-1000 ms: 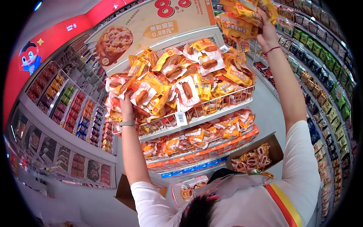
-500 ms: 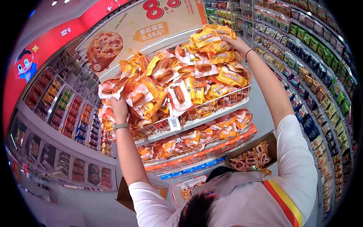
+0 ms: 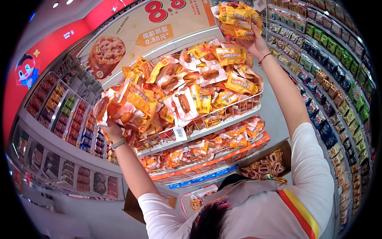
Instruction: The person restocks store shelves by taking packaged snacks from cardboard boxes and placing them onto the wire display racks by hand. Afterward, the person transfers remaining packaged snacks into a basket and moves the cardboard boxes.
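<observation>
Printed yellow plastic snack packets (image 3: 235, 18) are clasped in a bunch by the right grip (image 3: 256, 44). Below it, yellow-and-white sausage packets (image 3: 170, 82) heap a white wire basket (image 3: 238, 106). The left grip (image 3: 112, 130) touches their left end; hidden fingertips leave its closure unclear.

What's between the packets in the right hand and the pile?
Nothing visible. The right hand holds the packets up near the pile's back right corner; the sign is behind the pile, not between. Exact depth is unclear from this single view.
</observation>
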